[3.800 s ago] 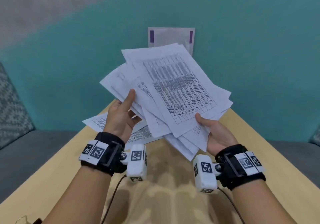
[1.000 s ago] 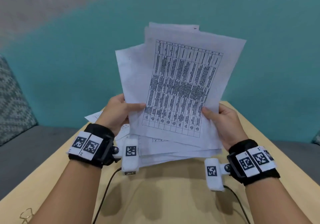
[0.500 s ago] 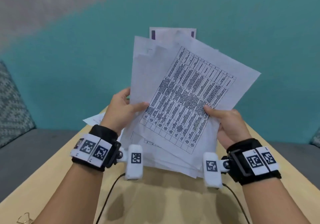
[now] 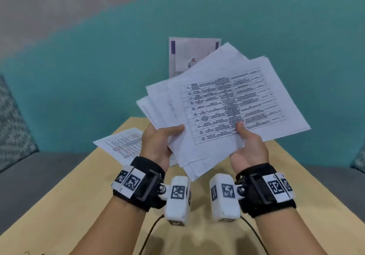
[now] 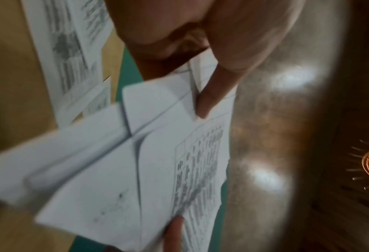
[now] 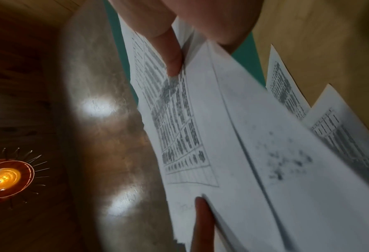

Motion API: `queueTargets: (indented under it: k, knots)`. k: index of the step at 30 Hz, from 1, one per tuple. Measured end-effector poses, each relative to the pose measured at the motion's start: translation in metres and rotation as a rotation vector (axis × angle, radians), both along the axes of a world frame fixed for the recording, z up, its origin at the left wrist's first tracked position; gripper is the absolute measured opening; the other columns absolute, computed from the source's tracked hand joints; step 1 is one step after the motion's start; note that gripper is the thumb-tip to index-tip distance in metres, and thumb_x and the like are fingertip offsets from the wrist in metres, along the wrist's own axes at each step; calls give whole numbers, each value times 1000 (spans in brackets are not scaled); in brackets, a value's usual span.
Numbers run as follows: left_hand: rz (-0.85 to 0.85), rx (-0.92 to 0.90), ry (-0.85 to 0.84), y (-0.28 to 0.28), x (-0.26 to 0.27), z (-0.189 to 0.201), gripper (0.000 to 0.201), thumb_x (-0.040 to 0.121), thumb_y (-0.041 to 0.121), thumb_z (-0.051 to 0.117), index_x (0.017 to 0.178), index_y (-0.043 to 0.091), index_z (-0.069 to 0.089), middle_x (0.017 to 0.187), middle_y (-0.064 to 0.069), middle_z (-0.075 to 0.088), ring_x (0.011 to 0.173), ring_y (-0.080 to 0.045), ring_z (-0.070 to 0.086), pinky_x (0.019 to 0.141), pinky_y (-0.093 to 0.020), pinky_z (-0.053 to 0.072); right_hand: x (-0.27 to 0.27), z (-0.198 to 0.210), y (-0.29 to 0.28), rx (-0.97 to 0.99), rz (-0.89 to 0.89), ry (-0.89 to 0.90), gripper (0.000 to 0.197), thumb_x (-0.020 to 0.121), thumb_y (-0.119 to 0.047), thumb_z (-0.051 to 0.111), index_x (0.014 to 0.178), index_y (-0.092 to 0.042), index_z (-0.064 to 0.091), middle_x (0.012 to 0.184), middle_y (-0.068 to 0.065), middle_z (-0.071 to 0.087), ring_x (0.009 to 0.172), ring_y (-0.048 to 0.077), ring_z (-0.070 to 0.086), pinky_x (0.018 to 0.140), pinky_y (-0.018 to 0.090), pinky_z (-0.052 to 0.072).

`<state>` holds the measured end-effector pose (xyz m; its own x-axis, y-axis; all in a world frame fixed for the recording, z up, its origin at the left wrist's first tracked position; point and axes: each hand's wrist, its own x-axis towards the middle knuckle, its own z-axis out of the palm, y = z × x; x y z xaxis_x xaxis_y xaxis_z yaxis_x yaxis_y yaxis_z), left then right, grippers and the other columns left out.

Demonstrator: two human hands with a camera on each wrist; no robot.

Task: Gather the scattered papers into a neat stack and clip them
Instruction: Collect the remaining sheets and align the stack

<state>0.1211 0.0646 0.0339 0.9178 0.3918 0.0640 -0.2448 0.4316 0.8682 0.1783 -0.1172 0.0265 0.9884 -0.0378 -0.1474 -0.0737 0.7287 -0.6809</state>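
Observation:
A fanned bundle of white printed papers (image 4: 227,106) is held in the air above the wooden table (image 4: 98,185), its sheets uneven, a printed grid on the top one. My left hand (image 4: 164,136) grips its lower left edge, thumb on top. My right hand (image 4: 246,142) holds the lower right part, thumb pressed on the top sheet. The left wrist view shows the papers (image 5: 157,162) pinched by a finger and thumb, and the right wrist view shows the papers (image 6: 233,136) under the thumb. One more printed sheet (image 4: 122,144) lies flat on the table to the left. No clip is visible.
A white card with purple marks (image 4: 189,55) stands against the teal wall beyond the table's far end. Grey seats (image 4: 29,171) flank the table on both sides. Cables run from the wrist cameras over the near part of the table.
The bundle has swung clockwise from nearly upright to slanting right and has sunk a little. Both hands have come closer together along its lower edge. The sheets are more fanned.

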Motion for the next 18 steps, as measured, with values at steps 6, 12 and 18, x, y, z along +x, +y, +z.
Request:
queueTargets:
  k: [6, 12, 18]
  knots:
    - [243, 26, -42, 43, -1, 11, 49, 70, -22, 73, 110, 6, 67, 106, -12, 79, 98, -36, 75, 87, -49, 61, -2, 9, -16, 33, 153, -239, 29, 93, -11, 65, 122, -8, 68, 124, 8, 71, 111, 29, 68, 102, 42, 52]
    - [285, 143, -8, 85, -13, 13, 49, 72, -20, 74, 111, 8, 67, 107, -9, 77, 101, -33, 74, 92, -50, 59, 16, 5, -63, -224, -147, -269, 48, 90, -14, 70, 134, -26, 57, 125, -2, 71, 116, 16, 68, 80, 33, 55]
    - [91, 381, 21, 82, -4, 0, 53, 70, -19, 76, 118, 4, 67, 110, -9, 79, 104, -33, 74, 89, -47, 58, 16, -2, -74, -615, 183, -324, 41, 84, -1, 71, 123, -11, 65, 111, 4, 77, 107, 25, 72, 80, 37, 59]
